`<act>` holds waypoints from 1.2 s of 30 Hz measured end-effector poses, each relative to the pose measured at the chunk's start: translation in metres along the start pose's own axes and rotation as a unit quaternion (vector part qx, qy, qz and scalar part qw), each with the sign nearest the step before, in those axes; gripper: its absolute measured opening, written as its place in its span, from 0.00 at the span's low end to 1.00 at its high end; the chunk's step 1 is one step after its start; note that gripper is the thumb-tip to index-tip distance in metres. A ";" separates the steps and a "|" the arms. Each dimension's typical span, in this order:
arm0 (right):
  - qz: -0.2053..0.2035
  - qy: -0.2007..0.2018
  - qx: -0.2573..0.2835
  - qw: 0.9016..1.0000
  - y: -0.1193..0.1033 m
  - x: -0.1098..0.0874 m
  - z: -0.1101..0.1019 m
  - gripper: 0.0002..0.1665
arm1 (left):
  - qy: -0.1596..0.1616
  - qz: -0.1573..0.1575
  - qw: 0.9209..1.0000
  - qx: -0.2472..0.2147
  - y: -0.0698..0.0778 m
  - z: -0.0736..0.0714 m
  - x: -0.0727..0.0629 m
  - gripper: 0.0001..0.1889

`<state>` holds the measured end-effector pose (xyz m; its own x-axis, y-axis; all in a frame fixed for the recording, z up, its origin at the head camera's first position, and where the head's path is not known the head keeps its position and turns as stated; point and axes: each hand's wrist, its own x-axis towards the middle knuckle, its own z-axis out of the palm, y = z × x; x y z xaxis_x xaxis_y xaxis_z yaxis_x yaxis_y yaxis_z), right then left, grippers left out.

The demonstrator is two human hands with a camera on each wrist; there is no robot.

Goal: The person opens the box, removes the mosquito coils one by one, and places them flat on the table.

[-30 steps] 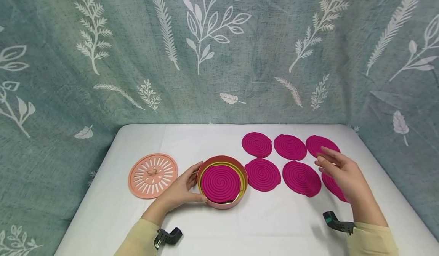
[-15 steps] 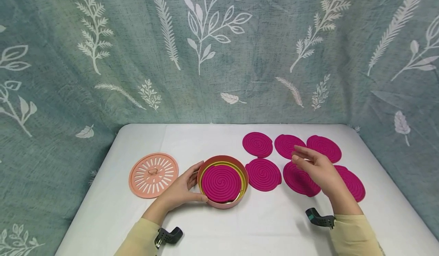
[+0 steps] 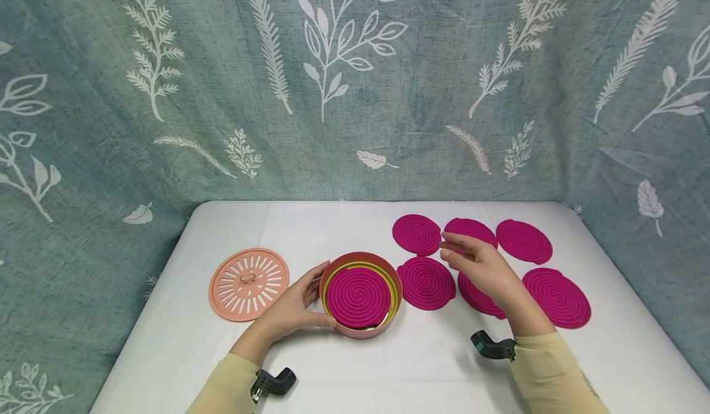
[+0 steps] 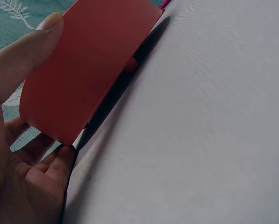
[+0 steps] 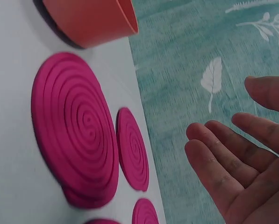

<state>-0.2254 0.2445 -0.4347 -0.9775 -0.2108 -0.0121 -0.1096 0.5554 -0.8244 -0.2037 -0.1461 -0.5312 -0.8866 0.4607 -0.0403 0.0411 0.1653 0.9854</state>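
A round coral-pink mosquito coil holder with a yellow inner rim stands mid-table; a magenta mosquito coil lies inside. My left hand grips the holder's left side, thumb at the front, fingers behind. In the left wrist view its outer wall sits between thumb and fingers. My right hand hovers over the loose coils, fingers apart and nothing held. It partly covers a back-row coil and a front-row coil. Nearest on its left lies another coil, close beside the holder.
A slotted coral lid with a small ring on top lies flat at the left. More coils lie at the back, back right and front right. A leaf-patterned curtain hangs behind the white table.
My right hand has moved left, from over the right-hand coils to over the middle ones, and stays without anything in it. The left hand and the holder have kept their place.
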 end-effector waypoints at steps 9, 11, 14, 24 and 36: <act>-0.018 -0.025 -0.003 1.000 -0.016 0.008 0.020 0.34 | -0.001 0.009 1.000 0.005 -0.001 0.000 0.000 0.60; -0.022 -0.032 0.001 0.999 -0.019 0.010 0.025 0.34 | 0.000 0.009 1.000 0.005 -0.001 0.000 0.000 0.60; -0.024 -0.043 0.010 0.999 -0.024 0.014 0.034 0.35 | 0.003 0.004 1.000 0.008 -0.002 0.001 0.000 0.61; -0.051 -0.075 0.015 0.996 -0.035 0.024 0.064 0.30 | 0.001 0.009 1.000 0.008 -0.001 0.001 0.000 0.61; -0.084 -0.114 -0.048 0.989 -0.045 0.032 0.098 0.29 | 0.001 0.001 1.000 0.003 0.002 0.000 -0.001 0.61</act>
<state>-0.2337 0.1344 -0.4534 -0.8789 -0.4767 -0.0151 -0.2954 0.5690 -0.7675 -0.2022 -0.1463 -0.5293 -0.8872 0.4599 -0.0376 0.0464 0.1699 0.9844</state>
